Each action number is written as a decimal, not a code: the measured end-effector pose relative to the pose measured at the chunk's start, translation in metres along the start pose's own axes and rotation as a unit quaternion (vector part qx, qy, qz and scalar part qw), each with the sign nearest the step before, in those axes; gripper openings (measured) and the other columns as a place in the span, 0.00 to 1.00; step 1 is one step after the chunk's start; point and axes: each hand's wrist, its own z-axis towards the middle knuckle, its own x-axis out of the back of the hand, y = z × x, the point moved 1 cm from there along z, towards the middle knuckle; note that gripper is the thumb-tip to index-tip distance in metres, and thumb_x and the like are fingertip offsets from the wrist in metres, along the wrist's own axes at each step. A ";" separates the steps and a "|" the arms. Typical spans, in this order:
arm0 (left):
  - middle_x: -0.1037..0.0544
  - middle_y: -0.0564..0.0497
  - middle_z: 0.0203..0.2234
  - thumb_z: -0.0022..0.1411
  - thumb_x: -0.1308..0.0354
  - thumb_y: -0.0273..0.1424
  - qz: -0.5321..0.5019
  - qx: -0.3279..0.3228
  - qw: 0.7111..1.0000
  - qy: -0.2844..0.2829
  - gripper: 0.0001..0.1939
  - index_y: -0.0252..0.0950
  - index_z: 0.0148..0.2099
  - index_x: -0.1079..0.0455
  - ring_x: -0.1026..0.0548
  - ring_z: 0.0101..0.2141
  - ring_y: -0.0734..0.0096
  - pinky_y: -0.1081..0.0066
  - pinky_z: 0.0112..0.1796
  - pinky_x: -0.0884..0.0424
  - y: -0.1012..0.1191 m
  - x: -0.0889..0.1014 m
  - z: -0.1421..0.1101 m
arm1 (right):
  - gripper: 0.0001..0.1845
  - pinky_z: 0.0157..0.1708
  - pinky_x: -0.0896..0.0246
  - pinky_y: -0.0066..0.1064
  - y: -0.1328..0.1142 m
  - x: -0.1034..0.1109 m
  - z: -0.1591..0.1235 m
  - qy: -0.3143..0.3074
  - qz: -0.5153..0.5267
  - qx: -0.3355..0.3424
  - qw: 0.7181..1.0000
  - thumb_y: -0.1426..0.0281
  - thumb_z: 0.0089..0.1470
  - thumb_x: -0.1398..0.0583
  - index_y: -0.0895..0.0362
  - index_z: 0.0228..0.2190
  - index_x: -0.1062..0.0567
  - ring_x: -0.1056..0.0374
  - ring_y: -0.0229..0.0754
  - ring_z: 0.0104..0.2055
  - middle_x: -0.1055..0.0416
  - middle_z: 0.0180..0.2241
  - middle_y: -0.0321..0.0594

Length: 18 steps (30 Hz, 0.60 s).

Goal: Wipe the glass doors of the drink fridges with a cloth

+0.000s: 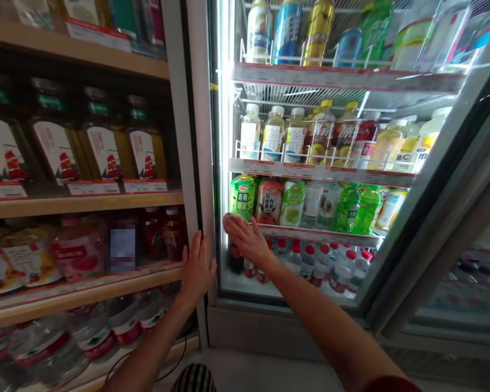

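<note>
A green bottle [242,195] stands at the left front corner of a shelf [322,236] in the lit refrigerator [265,329]. The right hand [245,235], fingers outstretched and unclenched, overlaps its base; contact cannot be determined. The left hand [198,269], likewise unclenched, overlies the grey upright [201,120] along the rack's [147,201] right edge.

1. The single view comes from a camera worn on the person's head, behind and above the left hand [196,267] and the right hand [247,234].
2. It faces forward with a downward tilt: the forearms [316,310] reach away from the lens toward the hands, with floor [237,375] below them.
3. It looks from close by at the shelving [81,204] left of both hands and the cooler [253,329] to their right.
4. Its wide field takes in tiers above and below the hands.
</note>
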 end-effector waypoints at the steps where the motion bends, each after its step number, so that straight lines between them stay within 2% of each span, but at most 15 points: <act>1: 0.49 0.35 0.62 0.59 0.52 0.29 0.000 -0.001 1.000 0.003 0.30 0.30 0.63 0.52 0.50 0.62 0.53 0.48 0.58 0.48 0.000 0.000 0.000 | 0.28 0.64 0.71 0.51 0.000 0.000 0.003 0.003 0.000 -0.023 1.000 0.73 0.58 0.51 0.53 0.60 0.46 0.61 0.46 0.66 0.53 0.64 0.37; 2: 0.49 0.35 0.62 0.59 0.52 0.29 0.001 -0.005 1.000 0.004 0.30 0.30 0.63 0.52 0.49 0.62 0.53 0.49 0.58 0.48 0.000 0.000 0.001 | 0.28 0.64 0.69 0.50 -0.001 -0.001 0.002 0.005 -0.001 -0.023 1.000 0.73 0.58 0.51 0.54 0.60 0.45 0.60 0.46 0.66 0.52 0.64 0.36; 5: 0.46 0.35 0.62 0.60 0.53 0.29 0.002 -0.020 1.000 0.003 0.29 0.30 0.62 0.51 0.47 0.62 0.53 0.49 0.57 0.47 0.002 0.000 0.002 | 0.26 0.64 0.64 0.42 -0.010 -0.007 -0.014 -0.012 -0.003 0.063 0.998 0.73 0.58 0.51 0.55 0.58 0.42 0.54 0.40 0.64 0.49 0.63 0.35; 7: 0.46 0.34 0.61 0.60 0.53 0.29 0.003 -0.029 1.000 0.004 0.28 0.30 0.62 0.50 0.47 0.61 0.52 0.48 0.57 0.47 0.005 0.000 0.004 | 0.26 0.64 0.63 0.40 -0.006 -0.005 -0.023 -0.021 -0.007 0.084 0.996 0.73 0.58 0.50 0.53 0.58 0.42 0.53 0.38 0.64 0.48 0.62 0.34; 8: 0.46 0.34 0.61 0.60 0.53 0.30 0.002 -0.029 1.000 0.008 0.29 0.30 0.62 0.50 0.47 0.61 0.52 0.48 0.57 0.46 0.007 0.000 0.005 | 0.27 0.64 0.64 0.42 0.000 -0.001 -0.024 -0.017 -0.014 0.061 0.998 0.72 0.57 0.50 0.52 0.58 0.43 0.55 0.39 0.64 0.48 0.62 0.34; 12: 0.46 0.34 0.61 0.59 0.52 0.29 -0.014 -0.038 0.999 0.022 0.29 0.30 0.62 0.51 0.48 0.62 0.52 0.48 0.57 0.47 0.023 -0.002 0.013 | 0.29 0.63 0.78 0.52 0.035 0.027 -0.026 0.031 -0.059 -0.113 0.991 0.70 0.57 0.48 0.49 0.59 0.45 0.65 0.45 0.67 0.50 0.63 0.36; 13: 0.46 0.34 0.61 0.59 0.52 0.29 -0.021 -0.045 0.998 0.023 0.29 0.30 0.62 0.51 0.47 0.62 0.52 0.48 0.57 0.47 0.029 -0.003 0.014 | 0.29 0.63 0.80 0.52 0.041 0.033 -0.032 0.036 -0.068 -0.127 0.989 0.70 0.57 0.48 0.50 0.59 0.44 0.66 0.46 0.67 0.50 0.63 0.36; 17: 0.45 0.35 0.61 0.59 0.52 0.28 -0.037 -0.077 0.996 0.027 0.30 0.31 0.63 0.52 0.47 0.61 0.53 0.48 0.57 0.46 0.050 -0.007 0.021 | 0.27 0.64 0.81 0.46 0.058 0.052 -0.064 0.005 -0.087 -0.033 0.996 0.73 0.56 0.48 0.48 0.57 0.40 0.67 0.40 0.67 0.48 0.62 0.33; 18: 0.45 0.35 0.61 0.59 0.52 0.28 -0.039 -0.083 0.995 0.028 0.30 0.32 0.63 0.52 0.47 0.61 0.53 0.48 0.57 0.46 0.055 -0.007 0.023 | 0.27 0.64 0.81 0.46 0.065 0.057 -0.068 0.003 -0.091 -0.040 0.995 0.72 0.55 0.47 0.48 0.57 0.39 0.67 0.41 0.67 0.48 0.62 0.33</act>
